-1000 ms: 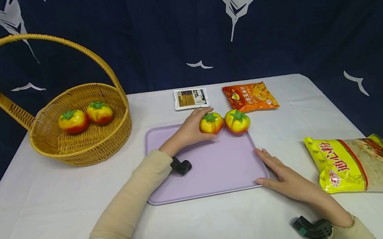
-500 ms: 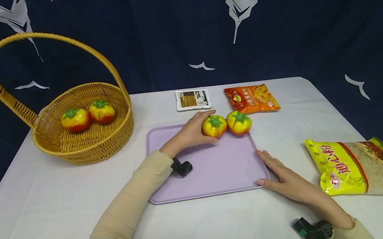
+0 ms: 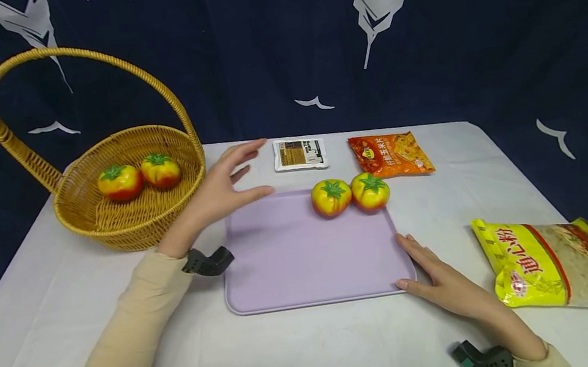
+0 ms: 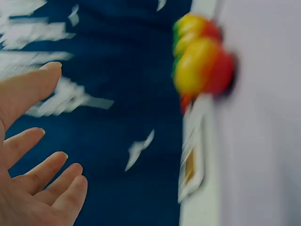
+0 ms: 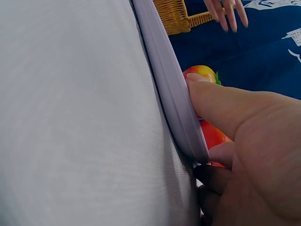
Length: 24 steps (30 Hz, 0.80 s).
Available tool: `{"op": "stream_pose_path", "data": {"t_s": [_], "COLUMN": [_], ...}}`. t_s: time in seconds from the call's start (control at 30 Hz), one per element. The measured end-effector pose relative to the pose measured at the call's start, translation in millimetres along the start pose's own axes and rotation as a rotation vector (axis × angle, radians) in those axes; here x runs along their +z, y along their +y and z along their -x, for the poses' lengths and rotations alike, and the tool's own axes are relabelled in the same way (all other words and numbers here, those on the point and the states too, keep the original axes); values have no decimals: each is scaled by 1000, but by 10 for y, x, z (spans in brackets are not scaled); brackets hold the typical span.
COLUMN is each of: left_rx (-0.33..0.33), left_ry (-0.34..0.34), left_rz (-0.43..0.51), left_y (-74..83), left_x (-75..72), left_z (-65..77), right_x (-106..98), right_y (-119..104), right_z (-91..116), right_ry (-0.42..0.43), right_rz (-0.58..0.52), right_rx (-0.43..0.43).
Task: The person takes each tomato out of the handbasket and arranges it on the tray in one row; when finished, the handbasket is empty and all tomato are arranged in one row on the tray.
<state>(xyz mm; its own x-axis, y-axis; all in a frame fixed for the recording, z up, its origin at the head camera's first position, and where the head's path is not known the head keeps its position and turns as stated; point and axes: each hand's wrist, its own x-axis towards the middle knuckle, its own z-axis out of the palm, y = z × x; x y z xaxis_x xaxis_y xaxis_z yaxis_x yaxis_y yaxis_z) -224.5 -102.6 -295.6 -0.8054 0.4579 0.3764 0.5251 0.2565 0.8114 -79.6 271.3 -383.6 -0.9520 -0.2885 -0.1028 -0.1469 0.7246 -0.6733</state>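
Observation:
My left hand (image 3: pixel 214 195) is raised between the basket and the tray's left edge, fingers spread and holding nothing. On the far right part of the lilac tray (image 3: pixel 291 256) sit two yellow-and-red tomatoes, the left tomato (image 3: pixel 331 198) touching the right tomato (image 3: pixel 370 191). At the tray's right front corner my right hand (image 3: pixel 450 287) rests with nearly straight fingers; in the right wrist view its thumb (image 5: pixel 216 101) lies against the tray rim (image 5: pixel 176 99). The wicker basket (image 3: pixel 136 235) at left holds two more tomatoes, a left one (image 3: pixel 120 183) and a right one (image 3: pixel 161 171).
Behind the tray lie a small white packet (image 3: pixel 300 154) and an orange snack bag (image 3: pixel 391 155). A yellow pasta bag (image 3: pixel 559 265) is to the right of my right hand. The tall basket handle (image 3: pixel 94 55) arches over the basket. A dark blue curtain (image 3: pixel 258 60) hangs behind the white table.
My left hand has let go of the left tomato on the tray and moved left toward the basket. That tomato now sits against the other. My right hand stays at the tray edge.

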Motion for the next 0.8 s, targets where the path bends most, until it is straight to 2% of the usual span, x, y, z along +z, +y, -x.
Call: {"op": "stream_pose_path", "data": {"t_s": [0.1, 0.2, 0.3, 0.37, 0.47, 0.57, 0.8], "left_rx": [-80, -188, -264, -308, -394, -463, -476], "left_ry": [56, 123, 178, 192, 177, 140, 116], "left_rz": [0, 19, 37, 39, 35, 33, 7], "left_y": [-20, -112, -243, -339, -492, -614, -735], "left_x": [-448, -875, -1220, -1387, -1533, -1585, -1622], "left_z": [198, 345, 389, 359, 308, 274, 243], "right_x": [-4, -8, 10, 6, 7, 8, 17], "right_y": [-4, -4, 6, 10, 11, 6, -18], "right_z": [0, -1, -5, -8, -7, -1, -11], "right_ry": [1, 3, -1, -4, -4, -1, 5], "right_rz": [0, -3, -16, -22, -28, -26, -3], "right_rx": [1, -3, -6, -4, 0, 4, 10]}}
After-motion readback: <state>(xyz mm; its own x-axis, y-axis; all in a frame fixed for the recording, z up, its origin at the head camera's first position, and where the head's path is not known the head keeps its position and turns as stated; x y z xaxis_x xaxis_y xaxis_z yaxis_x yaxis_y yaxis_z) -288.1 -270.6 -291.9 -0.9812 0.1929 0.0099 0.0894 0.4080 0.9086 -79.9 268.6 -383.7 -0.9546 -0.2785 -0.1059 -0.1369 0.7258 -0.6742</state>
